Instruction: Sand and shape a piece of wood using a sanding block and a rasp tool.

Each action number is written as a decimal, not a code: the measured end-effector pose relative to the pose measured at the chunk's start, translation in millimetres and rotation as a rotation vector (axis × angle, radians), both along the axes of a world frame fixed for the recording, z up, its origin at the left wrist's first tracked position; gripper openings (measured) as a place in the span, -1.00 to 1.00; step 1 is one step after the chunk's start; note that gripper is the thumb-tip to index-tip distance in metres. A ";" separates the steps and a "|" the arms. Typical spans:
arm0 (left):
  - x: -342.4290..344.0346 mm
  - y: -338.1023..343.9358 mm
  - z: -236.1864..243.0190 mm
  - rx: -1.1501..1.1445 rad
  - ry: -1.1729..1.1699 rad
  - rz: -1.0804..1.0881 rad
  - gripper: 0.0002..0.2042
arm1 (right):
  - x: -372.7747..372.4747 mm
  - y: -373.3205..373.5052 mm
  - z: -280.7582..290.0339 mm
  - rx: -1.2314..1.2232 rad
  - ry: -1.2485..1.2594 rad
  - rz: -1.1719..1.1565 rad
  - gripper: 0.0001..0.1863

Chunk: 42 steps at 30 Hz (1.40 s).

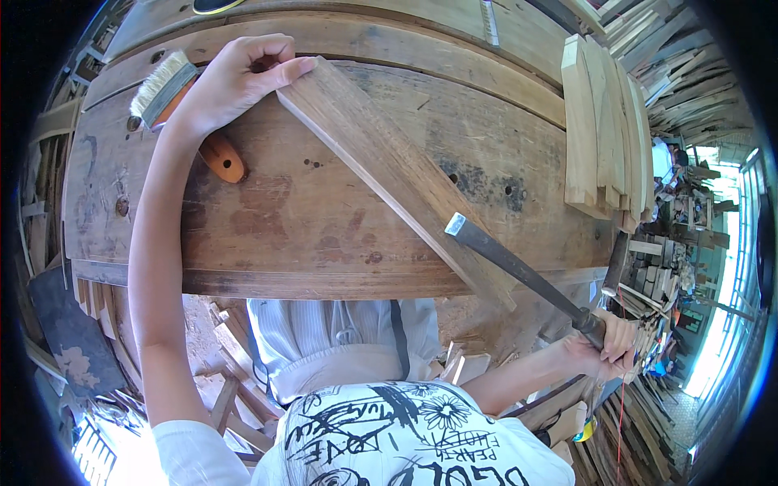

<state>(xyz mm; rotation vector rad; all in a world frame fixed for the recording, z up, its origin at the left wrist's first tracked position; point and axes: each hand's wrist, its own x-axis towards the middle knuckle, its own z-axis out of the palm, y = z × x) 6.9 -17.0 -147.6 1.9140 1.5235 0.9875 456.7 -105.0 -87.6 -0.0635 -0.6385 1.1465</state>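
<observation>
A long brown wooden board (389, 154) lies slantwise across the workbench, one corner reaching past the front edge. At its far left end, my left hand (258, 71) grips the board with curled fingers, the thumb pressed on top. My right hand (613, 348) is wrapped around the dark handle of a chisel (519, 267), off the bench's front right corner. The chisel's bright, flat tip is over the board's nearer half; whether it touches the wood I cannot tell. Partly behind my left forearm lies a wide brush (168, 89) with pale bristles and an orange-brown handle.
Several pale wood pieces (596, 121) stand side by side on the right of the workbench (267, 211). Another tool's wooden handle (618, 259) sits at the bench's right edge. A metal ruler (489, 23) lies at the back. Offcuts (235, 352) litter the floor.
</observation>
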 end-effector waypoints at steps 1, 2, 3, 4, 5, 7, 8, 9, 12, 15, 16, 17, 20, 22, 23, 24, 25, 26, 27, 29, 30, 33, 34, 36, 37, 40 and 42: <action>-0.8 0.1 -1.0 -0.001 0.001 0.006 -0.59 | -2.5 1.1 -0.1 0.005 -0.005 -0.010 -0.77; -1.8 0.1 -2.3 0.002 -0.004 0.001 -0.59 | -4.8 2.0 -0.3 0.004 -0.004 -0.004 -0.77; -2.7 -0.3 -3.0 0.004 -0.009 -0.004 -0.58 | -7.0 2.6 -0.6 -0.004 -0.003 -0.009 -0.77; -2.2 -0.5 -2.3 0.004 -0.010 -0.002 -0.58 | -9.4 2.8 -0.2 -0.011 -0.004 -0.018 -0.77; -1.3 -1.1 -1.2 0.004 -0.012 -0.002 -0.58 | -12.6 3.1 0.3 -0.010 -0.006 -0.015 -0.77; -1.0 -1.0 0.0 0.005 -0.012 -0.002 -0.57 | -18.0 4.6 1.6 -0.011 0.002 -0.032 -0.77; -0.6 -0.5 0.4 0.016 -0.008 -0.007 -0.57 | -19.4 5.5 2.2 -0.010 0.003 -0.031 -0.77; -0.3 0.1 1.2 0.027 -0.004 -0.011 -0.57 | -20.7 6.4 2.7 -0.011 0.000 -0.024 -0.77; 1.9 -2.2 9.9 -0.117 0.020 -0.017 -0.62 | -31.9 9.0 3.5 -0.010 -0.008 -0.011 -0.77; 0.4 -6.1 10.5 -0.100 0.021 -0.011 -0.62 | -45.8 14.0 2.7 -0.011 -0.011 0.008 -0.77; 0.2 -6.2 10.5 -0.099 0.019 -0.007 -0.62 | -49.7 15.1 3.2 -0.011 -0.023 0.012 -0.77; 0.2 -6.1 10.8 -0.103 -0.002 -0.023 -0.62 | -53.1 15.9 3.8 -0.009 -0.025 0.016 -0.77; 1.2 -6.1 11.1 -0.106 -0.012 -0.030 -0.61 | -65.5 18.8 4.9 -0.008 -0.027 0.024 -0.76; 1.5 -7.5 12.0 -0.108 0.000 -0.017 -0.61 | -76.3 21.6 3.7 -0.026 -0.030 0.009 -0.74; 1.4 -9.4 13.1 -0.102 0.001 -0.024 -0.61 | -78.5 22.8 3.1 -0.027 -0.029 0.017 -0.74; 0.6 -10.9 13.7 -0.096 0.003 -0.030 -0.61 | -80.5 23.6 2.3 -0.030 -0.040 0.013 -0.73; 1.2 -10.1 14.7 -0.094 -0.003 -0.031 -0.61 | -80.8 22.7 4.2 -0.029 -0.057 0.000 -0.72; 1.7 -9.3 15.4 -0.085 -0.004 -0.052 -0.62 | -80.8 21.9 5.8 -0.028 -0.062 -0.001 -0.72; 2.0 -8.7 15.5 -0.077 -0.005 -0.074 -0.63 | -80.4 21.0 7.3 -0.024 -0.074 -0.003 -0.72; -0.1 -8.8 11.1 -0.057 -0.029 -0.083 -0.63 | -80.7 20.9 7.7 -0.021 -0.084 0.001 -0.71; -1.0 -8.6 9.5 -0.038 -0.052 -0.095 -0.64 | -81.3 21.2 7.3 -0.021 -0.076 0.002 -0.72; -1.4 -6.4 9.8 -0.021 -0.004 -0.106 -0.64 | -79.6 22.0 5.5 -0.015 -0.070 -0.001 -0.72; -1.5 -6.0 9.7 -0.018 -0.004 -0.108 -0.64 | -79.1 22.4 5.0 -0.012 -0.066 0.002 -0.73; -1.5 -4.7 9.4 0.009 0.030 -0.103 -0.63 | -79.1 22.5 4.7 -0.007 -0.057 -0.005 -0.73; -3.1 -5.6 8.4 0.009 0.033 -0.099 -0.63 | -79.8 22.9 3.0 -0.009 -0.043 -0.004 -0.73; -5.1 -7.9 8.5 -0.022 0.070 -0.068 -0.61 | -80.3 22.8 0.3 -0.014 -0.044 -0.013 -0.73; -4.1 -8.6 11.7 -0.156 0.039 -0.034 -0.60 | -73.0 21.7 1.7 -0.004 -0.054 -0.002 -0.73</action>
